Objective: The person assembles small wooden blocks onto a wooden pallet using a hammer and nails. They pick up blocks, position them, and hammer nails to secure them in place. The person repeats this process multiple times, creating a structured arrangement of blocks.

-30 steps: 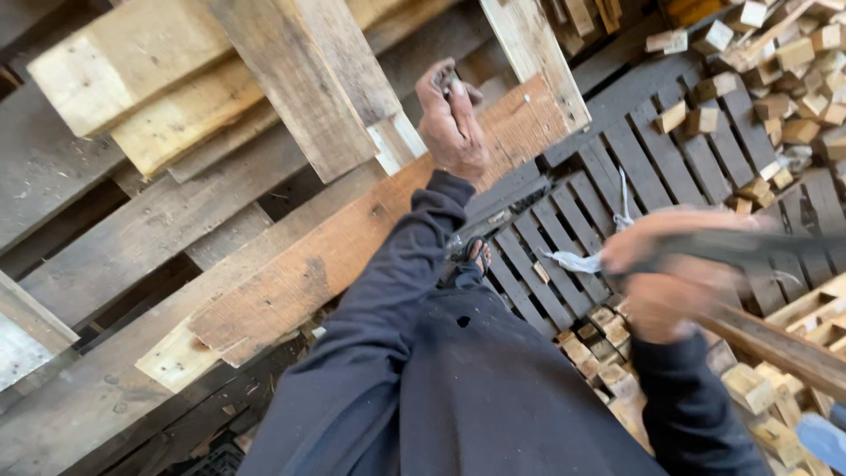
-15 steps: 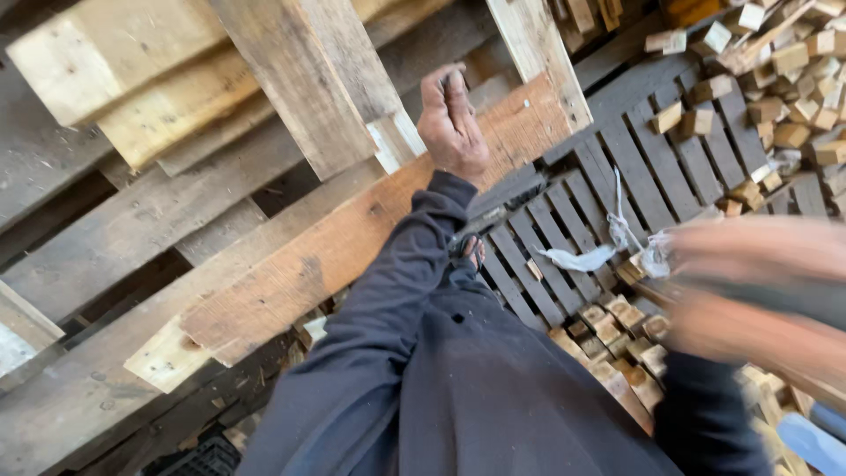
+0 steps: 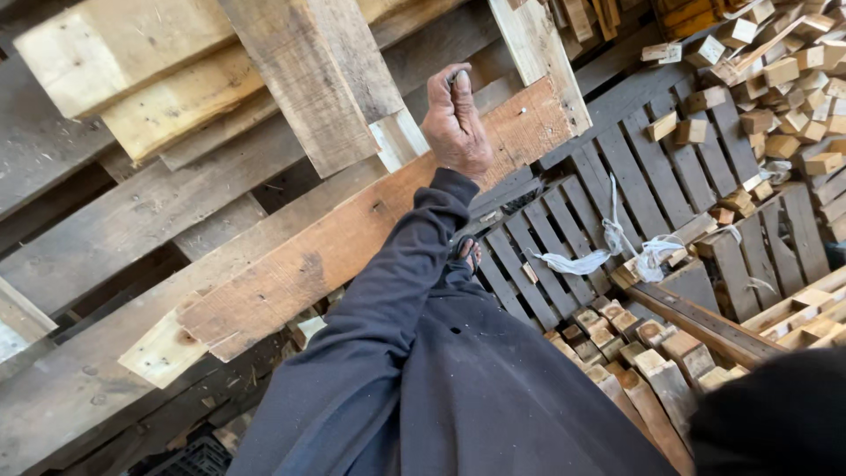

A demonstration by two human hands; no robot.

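My left hand (image 3: 455, 122) is stretched out over a long reddish-brown plank (image 3: 335, 251) that lies slantwise across a stack of pallet boards. Its fingers are closed, pinching a small grey metal piece (image 3: 458, 78) at the plank's far end. A pale upright board (image 3: 533, 48) stands just right of the hand. My right hand is out of sight; only a dark sleeve (image 3: 775, 419) fills the bottom right corner. My dark clothing covers the lower middle of the view.
Weathered planks (image 3: 132, 79) are stacked to the left. A dark slatted pallet (image 3: 617, 167) lies to the right with a white rag (image 3: 608, 251) on it. Several small wood blocks (image 3: 784, 79) are piled at the top right and below (image 3: 617, 344). A sandalled foot (image 3: 467, 253) shows.
My right hand, seen earlier at the right holding a dark tool and blurred in motion, has left the view. The left hand stays on the plank end.
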